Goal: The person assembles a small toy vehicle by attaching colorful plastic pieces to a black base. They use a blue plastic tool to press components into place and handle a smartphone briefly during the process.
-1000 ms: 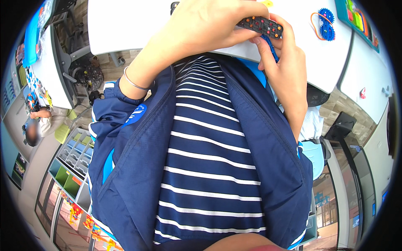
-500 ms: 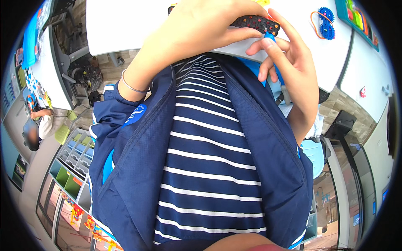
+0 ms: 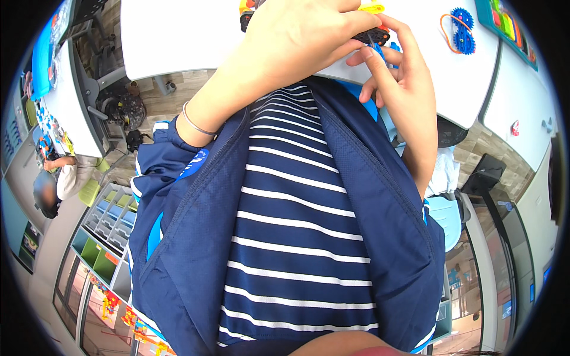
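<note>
White table (image 3: 172, 41): open stretch left, blue gears (image 3: 463, 43) toward the right edge. Above it, your left hand (image 3: 300, 29) closes on the black track (image 3: 376, 37); your right hand (image 3: 408, 77) pinches a blue piece (image 3: 378, 53) beside it.

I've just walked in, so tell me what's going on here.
Over a white table, a person's left hand grips a black, textured plastic piece. Their right hand pinches a small blue plastic piece right up by it; whether the two are joined is hard to see. Farther right lie two round blue toothed gears with a thin orange band.
</note>
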Motion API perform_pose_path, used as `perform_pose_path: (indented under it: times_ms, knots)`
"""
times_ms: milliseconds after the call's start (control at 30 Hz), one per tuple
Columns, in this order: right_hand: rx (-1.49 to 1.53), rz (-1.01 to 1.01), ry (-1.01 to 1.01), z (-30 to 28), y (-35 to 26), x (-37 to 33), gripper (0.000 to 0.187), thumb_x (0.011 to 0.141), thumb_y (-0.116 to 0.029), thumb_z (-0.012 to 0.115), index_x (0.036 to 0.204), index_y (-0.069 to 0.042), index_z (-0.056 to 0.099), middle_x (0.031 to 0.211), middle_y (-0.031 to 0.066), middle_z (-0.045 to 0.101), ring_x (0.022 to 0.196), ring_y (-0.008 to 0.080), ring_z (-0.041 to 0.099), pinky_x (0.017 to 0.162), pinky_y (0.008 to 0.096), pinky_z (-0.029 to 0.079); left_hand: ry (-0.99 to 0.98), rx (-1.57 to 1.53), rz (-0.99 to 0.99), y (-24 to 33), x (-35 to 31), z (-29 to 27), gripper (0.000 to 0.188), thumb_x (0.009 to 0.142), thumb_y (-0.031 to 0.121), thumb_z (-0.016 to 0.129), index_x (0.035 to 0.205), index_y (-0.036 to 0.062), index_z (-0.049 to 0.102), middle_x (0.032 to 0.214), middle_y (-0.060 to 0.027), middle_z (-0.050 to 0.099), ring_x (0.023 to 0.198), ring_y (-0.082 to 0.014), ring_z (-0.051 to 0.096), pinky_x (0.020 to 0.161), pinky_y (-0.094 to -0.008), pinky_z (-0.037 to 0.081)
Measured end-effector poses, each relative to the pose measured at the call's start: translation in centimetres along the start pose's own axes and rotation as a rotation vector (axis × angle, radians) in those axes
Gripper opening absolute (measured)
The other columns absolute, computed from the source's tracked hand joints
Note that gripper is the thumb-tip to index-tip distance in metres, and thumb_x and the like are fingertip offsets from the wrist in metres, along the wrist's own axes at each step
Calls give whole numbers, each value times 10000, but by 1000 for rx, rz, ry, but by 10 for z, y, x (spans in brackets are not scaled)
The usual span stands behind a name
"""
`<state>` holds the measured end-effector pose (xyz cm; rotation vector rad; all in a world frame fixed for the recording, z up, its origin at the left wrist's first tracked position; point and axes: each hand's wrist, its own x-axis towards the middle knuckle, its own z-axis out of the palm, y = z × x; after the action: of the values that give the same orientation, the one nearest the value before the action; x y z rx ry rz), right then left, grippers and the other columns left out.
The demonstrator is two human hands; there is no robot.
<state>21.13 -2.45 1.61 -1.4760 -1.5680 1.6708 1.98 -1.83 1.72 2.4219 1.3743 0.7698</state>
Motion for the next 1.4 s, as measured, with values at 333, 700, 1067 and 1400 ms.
perform_pose_path:
  times_ms: [333,700,1067,1400]
  knots:
    - [-159,46,-22,-1,-9,0,530,1032,-125,595,1500,-89,349,903,103,764,518,103,633,423,203,395,-16,-48,87,-1,-3,9,277,860,171,719,1102,73,626,853,-39,615,673,-156,670,555,-278,523]
    - [300,-2,-122,-9,19,10,591,1036,-128,563,1553,13,313,964,125,684,697,79,491,597,225,392,-52,-350,-211,1,-2,2,213,897,77,691,1057,8,567,894,-173,694,826,-357,703,704,-403,545]
    - [697,52,-258,3,23,3,463,1111,-256,466,1447,61,433,1213,231,687,1067,292,716,969,352,554,56,-410,-250,-6,-3,4,292,883,81,734,1107,-11,570,989,-247,693,874,-401,710,746,-408,552]
    - [264,-19,-311,17,36,-24,323,1122,-226,449,1232,49,575,1121,167,717,1039,231,709,963,334,543,-163,-314,-659,4,4,-16,254,898,158,749,986,-65,666,827,-264,683,752,-390,695,680,-377,530]
